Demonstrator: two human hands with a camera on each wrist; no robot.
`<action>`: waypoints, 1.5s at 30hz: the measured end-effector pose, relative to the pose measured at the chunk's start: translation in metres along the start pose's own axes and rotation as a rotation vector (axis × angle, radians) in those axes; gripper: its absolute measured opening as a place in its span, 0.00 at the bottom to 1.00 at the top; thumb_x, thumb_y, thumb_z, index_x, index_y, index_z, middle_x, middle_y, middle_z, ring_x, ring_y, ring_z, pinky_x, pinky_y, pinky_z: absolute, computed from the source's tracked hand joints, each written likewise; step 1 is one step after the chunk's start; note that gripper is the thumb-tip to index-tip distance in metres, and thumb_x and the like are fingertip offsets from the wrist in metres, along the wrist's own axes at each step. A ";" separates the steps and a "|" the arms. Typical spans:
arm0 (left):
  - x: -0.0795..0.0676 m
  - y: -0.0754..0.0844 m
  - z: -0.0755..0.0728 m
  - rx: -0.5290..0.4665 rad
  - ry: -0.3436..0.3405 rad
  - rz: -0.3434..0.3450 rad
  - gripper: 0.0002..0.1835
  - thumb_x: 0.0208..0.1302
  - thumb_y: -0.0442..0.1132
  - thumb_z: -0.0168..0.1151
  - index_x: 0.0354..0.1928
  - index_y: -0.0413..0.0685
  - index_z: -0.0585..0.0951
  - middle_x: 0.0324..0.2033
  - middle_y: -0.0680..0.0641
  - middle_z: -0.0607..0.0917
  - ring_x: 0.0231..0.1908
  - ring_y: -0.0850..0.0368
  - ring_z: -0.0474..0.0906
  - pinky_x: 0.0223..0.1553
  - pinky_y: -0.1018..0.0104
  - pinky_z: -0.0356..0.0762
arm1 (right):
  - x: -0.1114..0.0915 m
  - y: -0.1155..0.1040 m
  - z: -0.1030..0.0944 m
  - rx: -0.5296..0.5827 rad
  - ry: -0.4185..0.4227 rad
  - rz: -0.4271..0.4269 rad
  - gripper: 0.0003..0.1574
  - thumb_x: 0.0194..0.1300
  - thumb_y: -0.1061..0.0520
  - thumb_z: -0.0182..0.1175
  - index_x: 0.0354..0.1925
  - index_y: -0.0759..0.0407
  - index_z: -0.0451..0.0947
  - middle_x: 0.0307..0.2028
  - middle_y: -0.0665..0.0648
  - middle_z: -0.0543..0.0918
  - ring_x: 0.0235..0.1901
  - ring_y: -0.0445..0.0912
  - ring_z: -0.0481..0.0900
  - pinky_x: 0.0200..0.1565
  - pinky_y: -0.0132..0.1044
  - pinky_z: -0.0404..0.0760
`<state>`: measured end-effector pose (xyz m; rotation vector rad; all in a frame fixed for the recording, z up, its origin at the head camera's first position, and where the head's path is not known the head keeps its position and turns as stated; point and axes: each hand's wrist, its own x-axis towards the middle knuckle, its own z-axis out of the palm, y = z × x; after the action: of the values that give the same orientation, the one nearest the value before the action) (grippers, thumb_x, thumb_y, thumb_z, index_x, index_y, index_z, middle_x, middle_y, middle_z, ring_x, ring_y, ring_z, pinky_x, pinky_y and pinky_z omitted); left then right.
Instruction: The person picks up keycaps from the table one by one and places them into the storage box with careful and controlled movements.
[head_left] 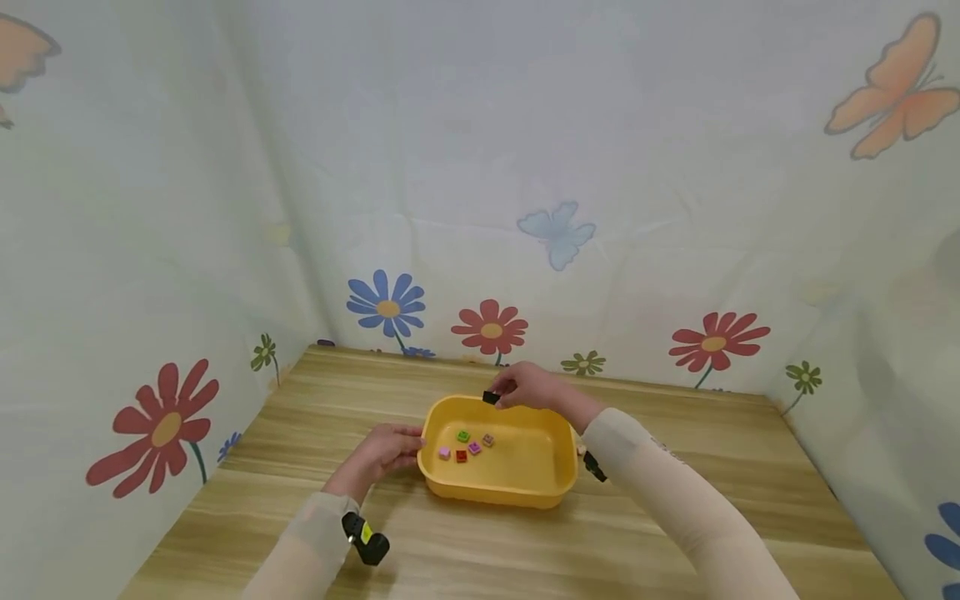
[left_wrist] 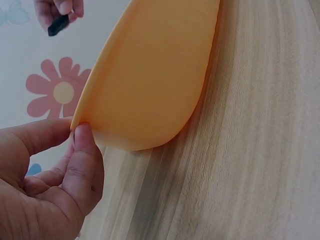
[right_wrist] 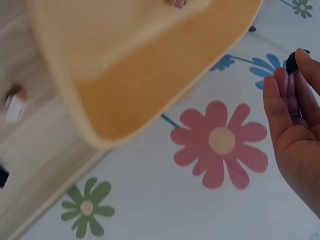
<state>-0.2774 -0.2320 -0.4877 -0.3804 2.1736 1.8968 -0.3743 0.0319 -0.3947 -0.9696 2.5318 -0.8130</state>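
A yellow plastic basin [head_left: 495, 493] stands on the table with several small blocks lying in its left half, among them a green block [head_left: 463, 436], a red block [head_left: 461, 457] and a pink block [head_left: 445, 453]. My left hand [head_left: 386, 450] pinches the basin's left rim between thumb and fingers, plain in the left wrist view. Above the far rim, my right hand [head_left: 528, 386] holds a small black piece [head_left: 491, 397] at its fingertips. The right wrist view shows this black piece [right_wrist: 291, 63] partly covered by the thumb; its exact kind cannot be told.
On the wooden table [head_left: 630, 542], right of the basin, lies a small pale and brown thing [right_wrist: 16, 105], blurred. A dark thing [right_wrist: 3, 177] shows at that view's left edge. A flower-printed curtain [head_left: 450, 167] borders the table's back and sides.
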 end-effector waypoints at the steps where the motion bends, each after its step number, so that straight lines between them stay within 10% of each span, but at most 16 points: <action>1: 0.000 -0.001 0.000 0.004 0.001 -0.002 0.22 0.70 0.29 0.61 0.62 0.23 0.75 0.41 0.39 0.88 0.32 0.61 0.81 0.35 0.72 0.85 | 0.003 -0.001 0.005 0.000 -0.010 -0.004 0.16 0.68 0.62 0.67 0.53 0.65 0.84 0.45 0.61 0.88 0.42 0.44 0.83 0.51 0.37 0.86; 45: 0.002 -0.003 0.000 -0.018 -0.009 0.018 0.22 0.69 0.29 0.61 0.62 0.23 0.74 0.41 0.39 0.89 0.31 0.62 0.82 0.34 0.72 0.86 | 0.063 -0.017 0.083 -0.158 -0.095 0.028 0.14 0.61 0.64 0.72 0.46 0.62 0.88 0.42 0.58 0.90 0.38 0.42 0.79 0.48 0.34 0.84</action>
<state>-0.2779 -0.2322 -0.4912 -0.3555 2.1631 1.9252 -0.3728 -0.0544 -0.4552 -0.9936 2.5511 -0.5518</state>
